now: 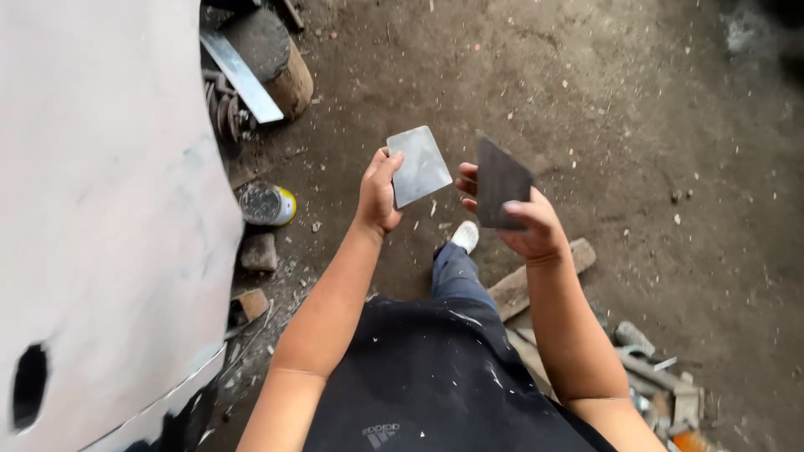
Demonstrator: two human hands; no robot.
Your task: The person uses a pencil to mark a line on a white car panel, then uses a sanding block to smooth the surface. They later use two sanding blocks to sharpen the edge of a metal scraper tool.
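My left hand point(378, 194) grips a thin, pale grey rectangular spreader plate point(419, 166) by its lower left edge, its flat face turned up. My right hand point(526, 224) holds a second, darker rectangular plate point(499, 182) between thumb and fingers, tilted on edge. The two plates are a little apart, side by side at chest height over the dirt floor. Below them show my dark shirt, jeans leg and white shoe point(465, 236).
A grey primed car body panel point(100, 209) fills the left side, with a dark hole low down. An open can with a yellow side point(266, 204) sits by it. A wooden stump point(276, 59) stands behind, wood and metal scraps point(645, 368) lie at the right.
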